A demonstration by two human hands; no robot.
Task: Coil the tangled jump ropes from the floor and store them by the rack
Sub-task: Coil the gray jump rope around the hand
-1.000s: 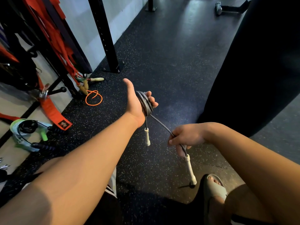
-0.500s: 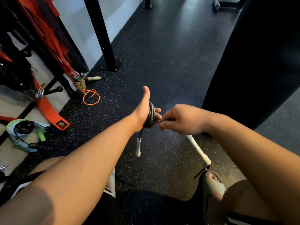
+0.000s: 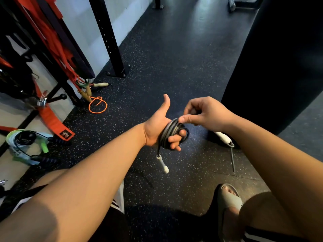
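ropes [image 3: 26, 142]: far left, loose bundle on the pale floor by the rack, green and black handles.
rack [image 3: 57, 55]: left edge, dark frame, red straps hang off it.
strap [image 3: 52, 121]: red, black label at its end, lies on the floor just right of the bundle.
orange rope [image 3: 97, 105]: small loop on the floor at the rack foot, wooden handles [image 3: 86, 92] just behind it.
post [image 3: 108, 37]: black upright with holes, base plate bolted to the floor, right of the rack.
left hand [image 3: 155, 126]: centre, thumb up, fingers curled round the grey coil, grips it.
grey rope [image 3: 170, 133]: task thing; several turns wound round the left palm, held in mid-air over the floor, well apart from the rack, not stored.
first handle [image 3: 162, 165]: white, hangs straight down from the coil below the left hand.
right hand [image 3: 208, 114]: just right of the coil, thumb and forefinger pinch a strand at the coil's top, other fingers curled in.
second handle [image 3: 222, 137]: white, hangs under the right wrist, partly hidden by the forearm.
tail [image 3: 232, 159]: short grey cord end, dangles from the second handle.
sandal [image 3: 229, 201]: grey, on a foot, bottom right, flat on the floor.
bag [image 3: 279, 58]: big dark cylinder, right side, behind the right arm.
floor [image 3: 307, 133]: dark speckled rubber.
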